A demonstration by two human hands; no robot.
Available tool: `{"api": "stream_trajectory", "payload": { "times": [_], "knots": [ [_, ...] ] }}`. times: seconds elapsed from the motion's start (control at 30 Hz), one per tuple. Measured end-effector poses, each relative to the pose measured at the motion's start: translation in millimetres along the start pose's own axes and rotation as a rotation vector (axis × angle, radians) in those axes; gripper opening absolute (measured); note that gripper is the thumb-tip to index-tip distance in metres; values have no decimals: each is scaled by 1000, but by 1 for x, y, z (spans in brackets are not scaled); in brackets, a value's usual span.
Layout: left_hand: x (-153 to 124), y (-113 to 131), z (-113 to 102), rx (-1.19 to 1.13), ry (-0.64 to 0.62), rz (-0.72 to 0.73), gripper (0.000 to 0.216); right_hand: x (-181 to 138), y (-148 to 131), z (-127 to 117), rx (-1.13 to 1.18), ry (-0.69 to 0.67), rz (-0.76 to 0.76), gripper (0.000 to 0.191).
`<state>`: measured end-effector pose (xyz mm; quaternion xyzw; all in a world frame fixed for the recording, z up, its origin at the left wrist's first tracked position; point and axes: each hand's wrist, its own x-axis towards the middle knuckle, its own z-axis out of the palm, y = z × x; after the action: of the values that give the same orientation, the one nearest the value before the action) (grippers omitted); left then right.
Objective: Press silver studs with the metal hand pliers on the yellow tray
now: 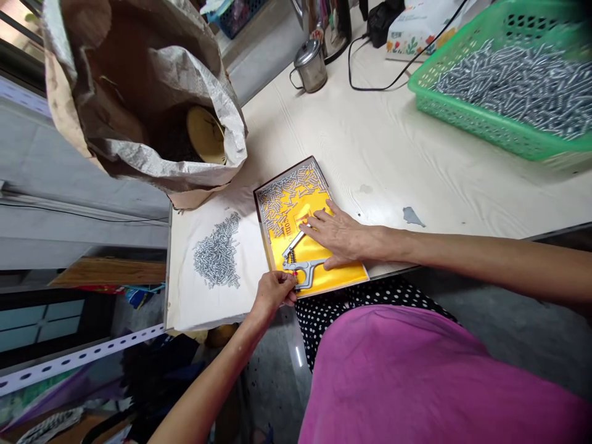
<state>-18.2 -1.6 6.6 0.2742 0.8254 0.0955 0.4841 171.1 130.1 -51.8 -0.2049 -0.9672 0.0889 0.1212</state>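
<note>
Grey hand pliers (304,271) with a spring lie over a shallow tray (317,285) that has a yellow, printed base. My right hand (342,235) spans the pliers' two handles, its fingers on the upper lever and its thumb by the lower one. At the jaw end, near a small red spot, my left hand (276,290) is closed in a pinch. What its fingertips hold is too small to make out. Many small silvery metal pieces (282,194) are spread across the tray's far part. A pile of similar pieces (218,253) lies to the left.
A large open sack (185,185) stands at the back left with a yellow round dish (206,135) inside. To the right is a green basket (462,120) of metal pieces. A steel cup (311,66) and a black cord (377,89) are at the back.
</note>
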Motion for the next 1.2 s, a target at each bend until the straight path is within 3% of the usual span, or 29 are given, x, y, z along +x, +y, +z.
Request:
{"api": "stream_trajectory", "payload": {
  "times": [0.3,0.47,0.57,0.63,0.73,0.83,1.0,1.2],
  "knots": [
    [-2,-6,1,135,39,74,22,-14,-9,-5,6,5,-10,76],
    [-20,-5,12,539,446,560,12,-19,-13,0,44,54,-50,62],
    [-14,8,22,769,408,806,52,-20,-14,10,62,116,-107,53],
    [-3,18,24,880,333,883,64,-21,-13,19,57,178,-146,51],
    [10,28,23,985,229,892,58,-24,-9,28,67,274,-163,53],
    [9,31,24,1035,227,877,56,-27,-4,34,14,299,-112,55],
    [1,26,28,1012,248,863,36,-30,-7,35,-31,236,-86,35],
    [13,16,32,867,253,874,16,-29,-27,16,-68,112,-82,23]
  ]
}}
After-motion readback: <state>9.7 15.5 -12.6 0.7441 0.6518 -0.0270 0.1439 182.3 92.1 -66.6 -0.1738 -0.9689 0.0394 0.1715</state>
